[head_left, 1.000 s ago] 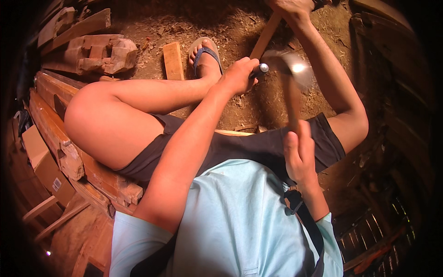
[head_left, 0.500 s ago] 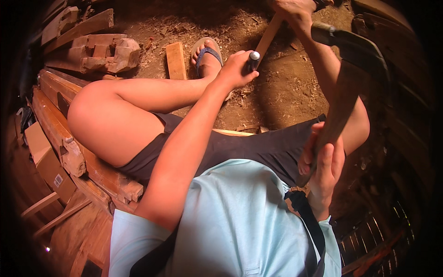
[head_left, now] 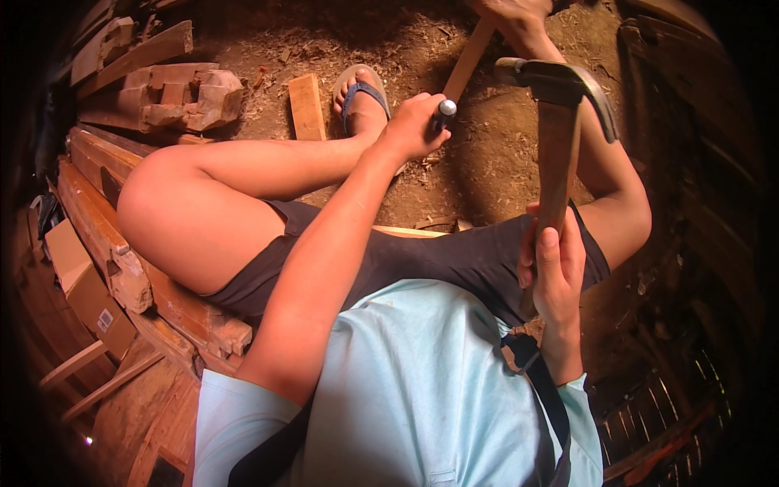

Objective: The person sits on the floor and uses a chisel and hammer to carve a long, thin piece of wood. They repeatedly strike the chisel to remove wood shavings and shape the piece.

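While the left grip (head_left: 412,127) clasps a tool (head_left: 446,108), the right grip (head_left: 558,258) encircles a hammer (head_left: 558,154).

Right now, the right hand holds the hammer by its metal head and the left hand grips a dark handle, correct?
The head view shows the right hand gripping the hammer by its wooden handle, not its metal head; the rest holds.

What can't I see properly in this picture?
All in the head view:
The lower end of the metal-capped tool: hidden by the left hand.
Part of the handle of the claw hammer: covered by fingers of the right hand.
The right foot: cut off by the top edge.
The far end of the wooden strip: hidden by that foot.
The label on the cardboard box: too small to read.
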`<act>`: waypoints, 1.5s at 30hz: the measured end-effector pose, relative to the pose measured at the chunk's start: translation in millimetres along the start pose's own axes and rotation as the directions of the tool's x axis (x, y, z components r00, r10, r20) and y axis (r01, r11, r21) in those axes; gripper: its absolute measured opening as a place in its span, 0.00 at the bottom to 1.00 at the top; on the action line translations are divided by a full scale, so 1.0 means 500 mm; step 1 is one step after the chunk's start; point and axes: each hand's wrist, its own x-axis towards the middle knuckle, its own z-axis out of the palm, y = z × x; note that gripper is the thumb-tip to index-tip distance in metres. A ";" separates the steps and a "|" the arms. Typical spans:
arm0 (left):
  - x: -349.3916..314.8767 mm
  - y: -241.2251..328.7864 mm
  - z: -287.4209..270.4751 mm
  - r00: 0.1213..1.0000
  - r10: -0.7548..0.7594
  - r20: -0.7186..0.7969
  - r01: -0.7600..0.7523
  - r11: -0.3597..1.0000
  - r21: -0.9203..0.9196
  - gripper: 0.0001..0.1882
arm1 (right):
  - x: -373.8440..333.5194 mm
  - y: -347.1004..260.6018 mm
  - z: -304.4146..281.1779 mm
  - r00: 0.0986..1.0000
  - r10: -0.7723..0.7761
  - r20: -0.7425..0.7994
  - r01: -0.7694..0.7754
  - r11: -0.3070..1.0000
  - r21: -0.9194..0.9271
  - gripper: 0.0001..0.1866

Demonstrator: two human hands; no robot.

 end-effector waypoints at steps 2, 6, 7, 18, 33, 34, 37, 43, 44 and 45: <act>0.001 0.009 -0.001 1.000 -0.012 0.008 0.012 1.000 0.007 0.19 | 0.003 0.001 0.001 0.999 0.039 -0.003 -0.039 0.999 -0.008 0.20; -0.002 0.015 -0.002 1.000 0.006 -0.028 -0.007 1.000 -0.030 0.18 | -0.001 0.010 -0.003 0.999 0.050 -0.002 -0.050 0.996 -0.079 0.19; -0.001 0.014 -0.002 0.999 0.016 -0.033 -0.017 0.999 -0.038 0.18 | -0.003 0.015 -0.003 0.999 0.050 -0.007 -0.050 0.995 -0.089 0.19; -0.003 0.014 -0.002 0.998 -0.049 0.026 0.049 0.999 0.001 0.19 | -0.004 0.021 0.006 0.994 0.099 -0.056 -0.104 0.991 -0.088 0.18; -0.006 0.036 0.011 0.989 -0.120 0.084 0.120 0.993 0.008 0.17 | -0.039 0.041 0.000 0.962 -0.259 -0.089 0.231 0.942 -0.242 0.19; -0.005 0.038 0.011 0.985 -0.137 0.106 0.136 0.991 0.013 0.17 | -0.035 0.051 0.000 0.972 -0.215 -0.096 0.171 0.925 -0.338 0.18; -0.010 0.030 0.019 0.998 -0.069 0.016 0.069 0.998 -0.006 0.15 | 0.008 0.042 0.003 0.998 0.043 -0.047 -0.064 0.744 -0.665 0.16; -0.013 0.039 0.016 0.998 -0.052 0.027 0.052 0.998 -0.018 0.14 | -0.049 -0.020 0.035 0.982 -0.036 -0.184 0.015 0.994 -0.112 0.20; -0.012 0.037 0.017 0.998 -0.063 0.027 0.063 0.998 -0.014 0.14 | -0.052 -0.016 0.035 0.979 -0.130 -0.160 0.124 0.991 -0.048 0.20; -0.013 0.036 0.017 0.998 -0.058 0.028 0.059 0.998 -0.014 0.14 | -0.054 -0.005 0.034 0.964 -0.225 -0.141 0.230 0.973 0.019 0.19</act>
